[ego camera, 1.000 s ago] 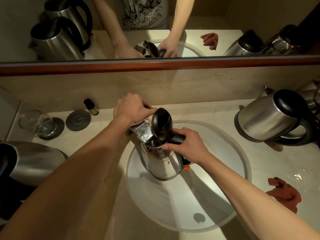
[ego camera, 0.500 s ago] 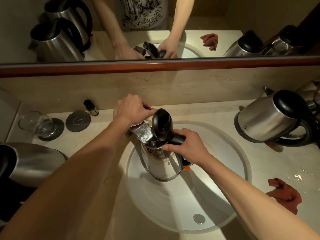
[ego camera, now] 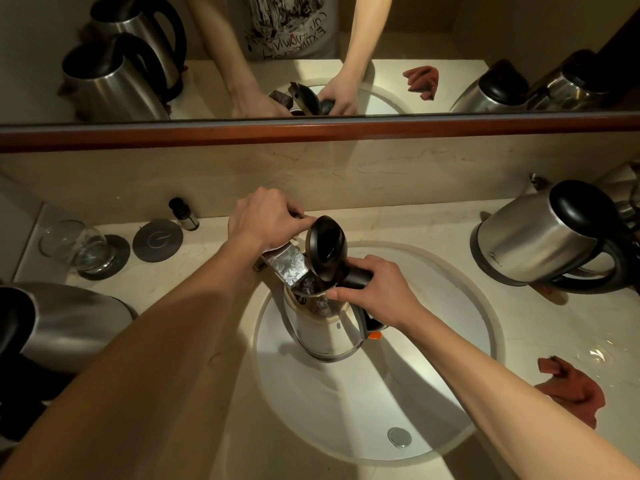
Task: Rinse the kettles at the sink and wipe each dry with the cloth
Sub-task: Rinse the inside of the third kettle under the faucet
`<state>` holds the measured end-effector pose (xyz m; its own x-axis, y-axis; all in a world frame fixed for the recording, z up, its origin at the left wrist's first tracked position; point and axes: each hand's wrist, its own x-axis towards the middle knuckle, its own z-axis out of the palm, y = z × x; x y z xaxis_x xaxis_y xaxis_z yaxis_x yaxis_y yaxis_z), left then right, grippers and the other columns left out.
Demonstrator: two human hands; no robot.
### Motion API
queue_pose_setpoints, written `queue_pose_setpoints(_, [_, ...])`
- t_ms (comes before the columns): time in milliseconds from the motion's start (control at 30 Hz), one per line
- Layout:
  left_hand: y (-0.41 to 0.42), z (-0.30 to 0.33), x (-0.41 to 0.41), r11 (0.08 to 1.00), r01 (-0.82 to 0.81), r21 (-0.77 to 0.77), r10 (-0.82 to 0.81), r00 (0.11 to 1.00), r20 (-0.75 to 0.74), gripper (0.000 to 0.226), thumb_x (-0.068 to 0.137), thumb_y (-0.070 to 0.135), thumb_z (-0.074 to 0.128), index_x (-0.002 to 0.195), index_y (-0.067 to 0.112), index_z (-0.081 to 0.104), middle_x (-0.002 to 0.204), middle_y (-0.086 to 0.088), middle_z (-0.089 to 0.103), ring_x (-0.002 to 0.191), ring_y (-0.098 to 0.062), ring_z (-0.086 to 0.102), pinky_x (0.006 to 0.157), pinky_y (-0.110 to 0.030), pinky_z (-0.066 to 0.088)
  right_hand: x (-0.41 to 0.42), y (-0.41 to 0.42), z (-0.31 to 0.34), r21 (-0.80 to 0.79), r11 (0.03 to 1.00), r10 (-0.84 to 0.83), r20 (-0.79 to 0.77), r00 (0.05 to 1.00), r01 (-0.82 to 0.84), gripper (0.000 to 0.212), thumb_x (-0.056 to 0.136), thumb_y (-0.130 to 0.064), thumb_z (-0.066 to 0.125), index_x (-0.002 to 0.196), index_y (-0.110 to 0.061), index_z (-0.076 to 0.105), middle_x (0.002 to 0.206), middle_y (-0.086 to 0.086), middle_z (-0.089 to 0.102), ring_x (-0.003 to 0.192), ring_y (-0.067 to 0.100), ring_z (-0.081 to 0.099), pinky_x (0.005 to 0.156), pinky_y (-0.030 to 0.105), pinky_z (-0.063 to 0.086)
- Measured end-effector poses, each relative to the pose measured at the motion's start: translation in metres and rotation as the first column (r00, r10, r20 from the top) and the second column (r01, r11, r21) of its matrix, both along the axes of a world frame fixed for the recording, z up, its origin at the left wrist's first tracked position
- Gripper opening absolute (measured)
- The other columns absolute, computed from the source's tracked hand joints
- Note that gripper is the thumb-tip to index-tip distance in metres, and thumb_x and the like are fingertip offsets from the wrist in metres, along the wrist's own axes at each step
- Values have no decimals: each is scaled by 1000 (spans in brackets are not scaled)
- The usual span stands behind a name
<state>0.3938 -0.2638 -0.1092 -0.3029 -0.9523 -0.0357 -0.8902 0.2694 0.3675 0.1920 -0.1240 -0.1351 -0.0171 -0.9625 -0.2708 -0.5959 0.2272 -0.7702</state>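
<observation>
A steel kettle (ego camera: 323,332) stands in the white sink (ego camera: 346,410) with its black lid (ego camera: 325,245) flipped up, its mouth under the tap spout (ego camera: 285,266). My right hand (ego camera: 377,292) grips the kettle's black handle. My left hand (ego camera: 265,220) is curled round the tap lever behind the spout. Water shows inside the kettle's mouth. A red-brown cloth (ego camera: 571,389) lies crumpled on the counter at the right. Another steel kettle (ego camera: 540,237) stands at the right, and one more (ego camera: 59,323) at the left edge.
A glass (ego camera: 74,244) sits on a dark coaster, beside a second coaster (ego camera: 157,240) and a small dark bottle (ego camera: 183,214) at the back left. The mirror (ego camera: 311,53) above reflects the kettles and my arms. The sink drain (ego camera: 400,437) is near me.
</observation>
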Motion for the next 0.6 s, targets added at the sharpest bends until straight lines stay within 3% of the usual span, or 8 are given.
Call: queue_pose_setpoints(600, [0, 0, 1, 1000, 3, -1, -3, 1000, -7, 47, 83, 76, 57, 97, 37, 79, 96, 9, 76, 99, -23, 65, 77, -34, 39, -1, 1, -3, -2, 1000, -3, -8, 1000, 3, 56, 70, -53, 89, 122, -46, 71, 97, 3, 64, 93, 18, 61, 88, 39, 52])
